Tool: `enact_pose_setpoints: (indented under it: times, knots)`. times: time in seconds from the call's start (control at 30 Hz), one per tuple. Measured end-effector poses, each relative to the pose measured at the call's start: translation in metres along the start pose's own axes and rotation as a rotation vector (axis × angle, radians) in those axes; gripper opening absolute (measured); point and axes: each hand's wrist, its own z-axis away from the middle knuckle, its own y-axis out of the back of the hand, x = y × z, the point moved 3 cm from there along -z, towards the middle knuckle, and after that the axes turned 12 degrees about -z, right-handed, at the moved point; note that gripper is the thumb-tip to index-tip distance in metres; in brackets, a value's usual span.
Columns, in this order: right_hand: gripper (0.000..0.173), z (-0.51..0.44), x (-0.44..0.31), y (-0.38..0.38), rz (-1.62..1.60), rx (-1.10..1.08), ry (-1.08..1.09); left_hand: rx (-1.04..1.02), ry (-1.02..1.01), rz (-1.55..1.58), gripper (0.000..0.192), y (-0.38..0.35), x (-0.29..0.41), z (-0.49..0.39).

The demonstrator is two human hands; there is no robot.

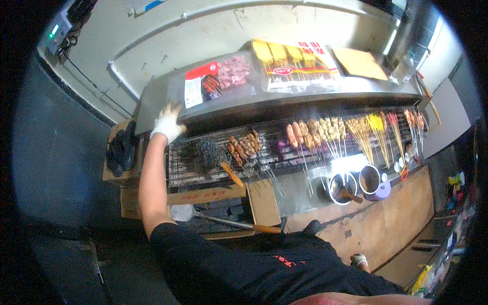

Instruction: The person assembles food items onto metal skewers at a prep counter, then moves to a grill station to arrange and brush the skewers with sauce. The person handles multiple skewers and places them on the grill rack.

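My left hand (167,124), in a white knit glove, is over the left end of the metal shelf (156,95), its fingers spread and slightly blurred. I see nothing in it; whether it touches the shelf I cannot tell. Below it runs the long charcoal grill (183,169). Browned meat skewers (244,146) lie on the grate, beside a dark wire-mesh brush (212,150) with a wooden handle (231,174). My right hand (358,260), also gloved, hangs low beside the wooden counter front (366,232). Its fingers are curled, and their grip is too small to make out.
Sausages (294,134), chicken-like skewers (331,129) and yellow skewers (375,122) line the grill's right side. Two round pots (370,179) stand in front. Packaged raw meat (233,72) and packaged yellow skewers (293,61) rest on the shelf. A wooden-handled shovel (225,220) lies below the grill.
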Motion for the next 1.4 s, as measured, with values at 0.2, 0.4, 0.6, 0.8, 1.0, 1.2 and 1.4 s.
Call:
enact_pose_setpoints:
  times: [0.2, 0.4, 0.6, 0.8, 1.0, 1.2, 1.4]
  knots:
    - [0.005, 0.017, 0.019, 0.018, -0.009, 0.039, -0.062, 0.135, -0.078, -0.067, 0.064, -0.027, -0.023, -0.015]
    - [0.004, 0.043, -0.025, 0.019, -0.270, 0.007, 0.154, 0.384, -0.071, -0.034, 0.029, -0.031, -0.016, -0.012]
    - [0.032, 0.017, 0.042, 0.010, -0.865, -0.056, -0.127, 0.205, 0.274, 0.024, 0.031, 0.004, 0.033, 0.008]
    - [0.018, 0.031, 0.166, 0.022, -0.210, 0.064, 0.266, 0.227, 0.597, 0.282, 0.034, 0.019, 0.095, 0.075]
    - [0.017, 0.023, 0.179, 0.026, -0.138, 0.002, 0.083, 0.829, 0.652, 0.714, 0.043, -0.008, 0.098, 0.103]
    - [0.017, 0.041, 0.131, 0.030, -0.506, 0.078, -0.067, 0.071, 0.418, 2.443, 0.048, -0.067, 0.062, 0.037]
    - [0.021, 0.075, 0.087, -0.004, 0.138, 0.153, 0.062, -0.249, 0.128, 2.318, 0.042, -0.022, 0.212, 0.002]
